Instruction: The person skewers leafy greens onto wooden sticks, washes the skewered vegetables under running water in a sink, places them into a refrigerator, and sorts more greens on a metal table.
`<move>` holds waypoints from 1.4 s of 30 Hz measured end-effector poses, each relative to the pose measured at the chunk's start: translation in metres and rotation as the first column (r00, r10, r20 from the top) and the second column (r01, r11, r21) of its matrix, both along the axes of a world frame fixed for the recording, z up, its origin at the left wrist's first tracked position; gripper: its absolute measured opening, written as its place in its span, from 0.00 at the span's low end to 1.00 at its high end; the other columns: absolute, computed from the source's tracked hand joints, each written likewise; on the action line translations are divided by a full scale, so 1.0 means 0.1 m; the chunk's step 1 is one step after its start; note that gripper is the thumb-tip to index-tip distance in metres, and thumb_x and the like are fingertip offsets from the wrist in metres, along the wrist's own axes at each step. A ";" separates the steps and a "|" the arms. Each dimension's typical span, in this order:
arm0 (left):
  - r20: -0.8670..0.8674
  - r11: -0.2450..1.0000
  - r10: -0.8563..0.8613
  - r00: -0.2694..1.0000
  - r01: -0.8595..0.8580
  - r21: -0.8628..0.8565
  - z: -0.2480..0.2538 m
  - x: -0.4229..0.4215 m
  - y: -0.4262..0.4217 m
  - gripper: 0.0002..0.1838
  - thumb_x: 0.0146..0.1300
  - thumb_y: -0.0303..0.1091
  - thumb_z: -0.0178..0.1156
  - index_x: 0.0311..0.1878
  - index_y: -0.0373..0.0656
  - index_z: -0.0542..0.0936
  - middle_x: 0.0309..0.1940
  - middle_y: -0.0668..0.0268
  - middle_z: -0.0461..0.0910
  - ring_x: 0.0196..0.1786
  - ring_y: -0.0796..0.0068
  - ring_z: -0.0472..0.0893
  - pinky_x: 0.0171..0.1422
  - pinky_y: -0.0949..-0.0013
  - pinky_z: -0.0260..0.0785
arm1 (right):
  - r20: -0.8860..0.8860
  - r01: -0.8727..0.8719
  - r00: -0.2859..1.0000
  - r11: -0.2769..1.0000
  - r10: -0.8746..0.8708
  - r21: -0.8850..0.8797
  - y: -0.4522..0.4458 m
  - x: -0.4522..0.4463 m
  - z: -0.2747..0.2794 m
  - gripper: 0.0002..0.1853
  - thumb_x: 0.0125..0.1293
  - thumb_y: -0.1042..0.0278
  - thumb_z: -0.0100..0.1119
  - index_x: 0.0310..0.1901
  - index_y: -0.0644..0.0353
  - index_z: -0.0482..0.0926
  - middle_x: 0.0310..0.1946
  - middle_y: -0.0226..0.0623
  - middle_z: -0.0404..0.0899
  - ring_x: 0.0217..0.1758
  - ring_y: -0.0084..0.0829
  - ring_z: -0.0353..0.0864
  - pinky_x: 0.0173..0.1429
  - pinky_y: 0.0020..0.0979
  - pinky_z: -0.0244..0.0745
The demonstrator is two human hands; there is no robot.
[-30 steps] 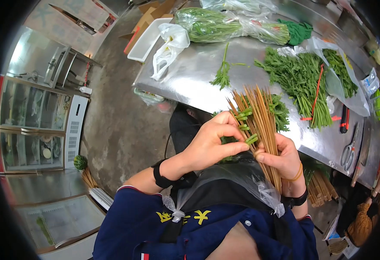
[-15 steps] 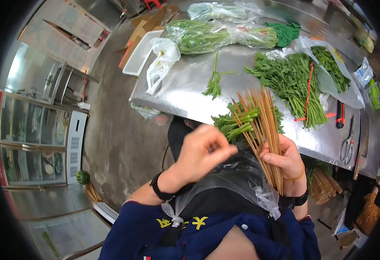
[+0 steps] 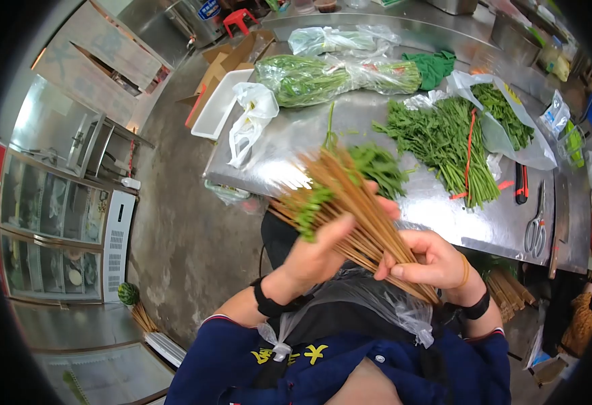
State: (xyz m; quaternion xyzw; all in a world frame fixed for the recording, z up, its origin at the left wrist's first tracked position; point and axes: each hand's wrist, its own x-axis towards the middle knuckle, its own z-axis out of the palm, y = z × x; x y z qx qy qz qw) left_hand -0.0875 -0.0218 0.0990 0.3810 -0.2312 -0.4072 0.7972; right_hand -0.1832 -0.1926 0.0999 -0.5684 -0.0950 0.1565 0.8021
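A fanned bundle of bamboo skewers (image 3: 360,196) slants over my lap, its tops blurred by motion. Short green stems (image 3: 309,212) are threaded on some of the skewers at the left side. My right hand (image 3: 434,260) pinches the bundle near its lower end. My left hand (image 3: 319,253) is wrapped around the middle, thumb on the near side and fingertips showing beyond the skewers. Just behind the bundle, a small pile of leafy greens (image 3: 380,169) lies on the steel table (image 3: 289,128).
A bunch of leafy greens (image 3: 438,135) with red tape lies at the right, near a red-and-black cutter (image 3: 521,183) and scissors (image 3: 536,226). Bagged greens (image 3: 336,77) lie at the back. A white bag (image 3: 249,121) and white tray (image 3: 218,101) are at the left.
My left hand has moved from beside the skewers to a grip around them. The bundle has tilted left, its tops swinging away from the right, and my right hand has lowered slightly.
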 end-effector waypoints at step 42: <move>-0.114 0.619 0.785 0.609 -0.776 0.119 -0.06 -0.52 1.16 0.25 0.64 0.34 0.47 0.62 0.36 0.58 0.50 0.51 0.71 0.45 0.64 0.77 0.55 0.59 0.69 | 0.168 0.358 0.926 0.639 -0.339 -0.681 -0.74 1.70 -2.48 0.18 0.64 0.53 0.42 0.24 0.57 0.66 0.14 0.32 0.67 0.15 0.29 0.67 0.19 0.30 0.64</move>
